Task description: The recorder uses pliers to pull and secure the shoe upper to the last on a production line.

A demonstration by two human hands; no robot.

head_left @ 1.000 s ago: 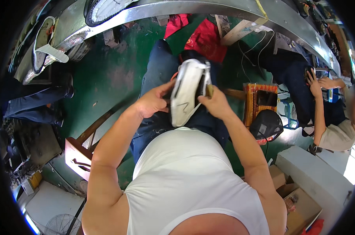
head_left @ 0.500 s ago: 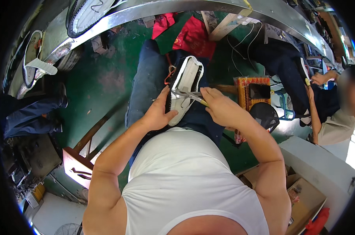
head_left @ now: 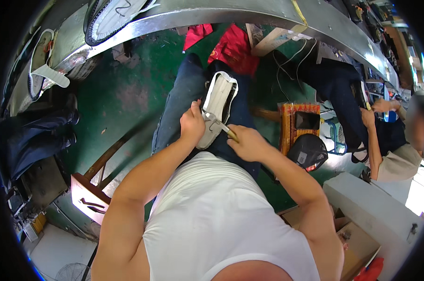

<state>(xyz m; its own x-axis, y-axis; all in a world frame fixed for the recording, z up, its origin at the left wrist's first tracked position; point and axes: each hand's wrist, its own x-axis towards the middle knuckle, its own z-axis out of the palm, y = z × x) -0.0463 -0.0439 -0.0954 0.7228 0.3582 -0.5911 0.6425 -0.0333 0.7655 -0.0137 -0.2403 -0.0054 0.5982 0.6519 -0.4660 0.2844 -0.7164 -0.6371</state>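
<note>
A shoe lies across my thighs with its pale bottom up, its white edge turned in around the rim and one side dark and open. My left hand is closed against the shoe's left side; what its fingertips pinch is partly hidden. In my right hand I grip the yellowish handles of metal lasting pincers. The pincers' head rests over the lower middle of the shoe, close to my left fingers.
A metal bench edge curves across the far side, bearing more shoe parts. To the right stands a beaded stool with a phone and a black cap. A co-worker sits at far right. A wooden chair is at left.
My left hand has gone from lying along the shoe's side to a closed grip beside it. The pincers and my right hand have moved slightly left and nearer to me.
</note>
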